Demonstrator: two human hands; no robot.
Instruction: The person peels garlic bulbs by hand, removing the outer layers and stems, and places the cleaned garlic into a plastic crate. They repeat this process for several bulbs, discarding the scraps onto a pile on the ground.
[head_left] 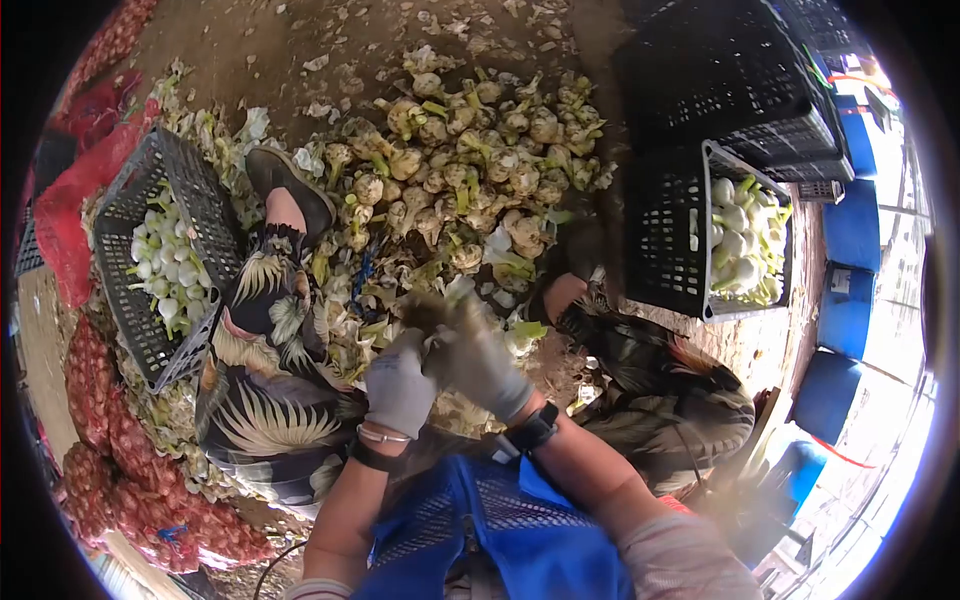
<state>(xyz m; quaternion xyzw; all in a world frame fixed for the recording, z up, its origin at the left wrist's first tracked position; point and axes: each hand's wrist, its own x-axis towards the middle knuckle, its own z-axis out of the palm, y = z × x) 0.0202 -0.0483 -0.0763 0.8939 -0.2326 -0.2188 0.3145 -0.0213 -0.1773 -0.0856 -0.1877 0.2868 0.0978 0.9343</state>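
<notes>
Bulbs (430,160) heaped on the floor (220,50) ahead, and the left hand (400,382) and right hand (487,368) meet close together just this side! Blurred: can't tell what they pinch. Looks like cleaning one by hand; next calls, I'd judge, for one hand steadying, the other stripping. Pale bulbs (740,235) fill a crate (665,230) off right.

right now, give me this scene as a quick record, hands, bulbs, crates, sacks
left hand: gloved, close beside the right hand
right hand: gloved, blurred; what the hands hold is unclear
bulb pile: unpeeled, heaped on the ground ahead
left crate: black, tilted, with white bulbs inside
right crate: black, also holding white bulbs
sacks: red net, filled, at far left
barrels: blue, at far right
</notes>
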